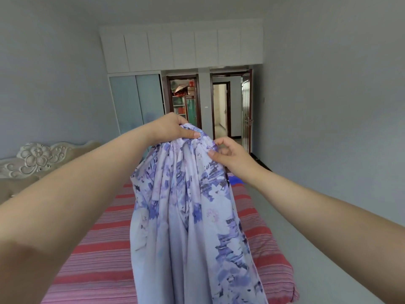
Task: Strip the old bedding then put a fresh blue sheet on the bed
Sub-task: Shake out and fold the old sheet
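Both hands are raised in front of the person, arms stretched well forward over the bed (pixel 105 255), and between them hangs the floral sheet (pixel 188 216), gathered into a bunch at the top and falling in long folds down over the red-striped mattress cover (pixel 92 260). The left hand (pixel 173 128) grips the top of the bunch, its fingers (pixel 188 134) curled over the cloth and the thumb pressed along the front of it. The right hand (pixel 228 153) sits just beside and a little lower, thumb and forefinger bent toward each other into a ring at the edge of the gather; the thumb tip touches the cloth, but whether the pair is truly pinching a fold cannot be told. This looks like the stripping stage, with the old patterned sheet already lifted off the mattress. To do it well, the person would probably gather the hanging length hand over hand into the bunch, so that none trails on the floor or catches on the far corner of the bed, then carry it clear in one bundle. A firm hold with the left hand matters, since it seems to bear most of the weight. A patch of bright blue cloth (pixel 235 179), possibly the fresh sheet, shows at the far end of the bed, just behind the right wrist. The carved headboard (pixel 39 159) stands to the left.
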A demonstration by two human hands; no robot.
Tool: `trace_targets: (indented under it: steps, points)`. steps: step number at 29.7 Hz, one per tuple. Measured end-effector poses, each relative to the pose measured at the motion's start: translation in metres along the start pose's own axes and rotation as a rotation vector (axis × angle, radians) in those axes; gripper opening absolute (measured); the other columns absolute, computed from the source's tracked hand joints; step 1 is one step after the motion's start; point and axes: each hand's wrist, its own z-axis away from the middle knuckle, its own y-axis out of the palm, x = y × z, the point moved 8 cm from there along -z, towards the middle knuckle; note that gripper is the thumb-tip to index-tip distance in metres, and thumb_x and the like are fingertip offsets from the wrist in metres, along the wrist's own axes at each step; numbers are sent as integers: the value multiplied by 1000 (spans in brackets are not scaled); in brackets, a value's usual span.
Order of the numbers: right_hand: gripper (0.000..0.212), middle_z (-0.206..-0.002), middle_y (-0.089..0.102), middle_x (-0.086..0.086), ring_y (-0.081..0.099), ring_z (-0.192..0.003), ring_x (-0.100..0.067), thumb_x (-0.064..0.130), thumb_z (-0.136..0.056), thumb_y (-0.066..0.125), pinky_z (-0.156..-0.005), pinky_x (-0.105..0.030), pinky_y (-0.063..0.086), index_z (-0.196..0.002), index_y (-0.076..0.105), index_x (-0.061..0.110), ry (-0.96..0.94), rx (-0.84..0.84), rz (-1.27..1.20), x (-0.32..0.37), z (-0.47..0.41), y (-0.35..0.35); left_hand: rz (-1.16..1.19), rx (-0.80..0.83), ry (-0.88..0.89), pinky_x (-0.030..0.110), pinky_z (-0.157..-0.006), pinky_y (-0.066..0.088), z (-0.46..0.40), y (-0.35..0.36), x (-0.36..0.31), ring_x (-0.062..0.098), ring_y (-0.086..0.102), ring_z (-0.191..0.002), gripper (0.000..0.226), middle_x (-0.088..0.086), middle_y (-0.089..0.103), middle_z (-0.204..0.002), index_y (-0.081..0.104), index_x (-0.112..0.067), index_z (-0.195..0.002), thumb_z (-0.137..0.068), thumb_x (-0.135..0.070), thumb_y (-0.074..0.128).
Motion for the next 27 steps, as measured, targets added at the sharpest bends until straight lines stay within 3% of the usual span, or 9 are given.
trace_targets:
  steps: [6,10,14,16,18,21,23,25,27]
  points:
    - [12,-85,60,-2,59,-69,-12,15,-90,63,-54,-21,47,-91,53,22,87,77,-62,-2,-6,14,-60,62,51,24,-70,43,5,9,-12,11,56,-77,32,-1,66,-81,73,-12,-89,-77,-42,74]
    - [16,-84,59,2,58,-77,-11,24,-84,71,-76,-30,48,-83,56,20,63,-31,97,-16,-11,12,-92,50,52,25,-71,43,8,9,-9,14,57,-79,38,9,67,-90,72,-6,-91,-77,-41,75]
    - [13,-85,66,9,61,-72,3,28,-87,68,-69,-17,46,-92,65,16,118,98,183,-23,-1,28,-112,39,21,24,-66,42,8,6,0,11,55,-70,41,6,66,-81,70,-3,-89,-77,-42,74]
    - [35,-91,71,-6,68,-82,-13,39,-82,71,-77,-25,52,-90,66,5,132,164,208,-29,3,39,-123,17,4,25,-67,43,8,2,8,12,57,-72,40,4,67,-82,70,-4,-88,-76,-42,75]
    - [67,-106,63,-24,61,-101,-36,54,-72,71,-90,-40,48,-89,58,-9,118,227,253,-33,8,49,-139,-13,-32,28,-70,42,7,-4,21,16,58,-78,40,4,67,-84,70,-6,-87,-74,-43,77]
    - [54,-98,57,-16,46,-125,-35,44,-78,73,-108,-45,31,-59,39,6,176,326,308,-49,17,56,-141,-78,-108,28,-71,40,7,-14,44,23,58,-84,44,7,66,-92,69,-5,-92,-73,-45,77]
    - [49,-81,54,-12,32,-137,-22,31,-83,71,-114,-38,22,-55,36,12,217,365,334,-60,25,54,-118,-121,-171,29,-71,39,8,-18,59,25,57,-85,51,10,65,-94,69,-4,-99,-73,-47,76]
    - [39,-73,54,0,48,-117,-8,26,-86,69,-102,-22,26,-58,50,6,218,396,382,-69,32,56,-70,-163,-215,29,-69,39,10,-21,70,25,57,-85,48,9,64,-90,69,-5,-98,-74,-46,76]
    - [35,-75,45,3,49,-77,-6,23,-87,68,-77,-19,35,-58,52,12,185,359,423,-79,32,56,-13,-215,-242,28,-60,37,11,-23,75,21,54,-74,40,6,60,-74,69,-6,-86,-76,-44,76]
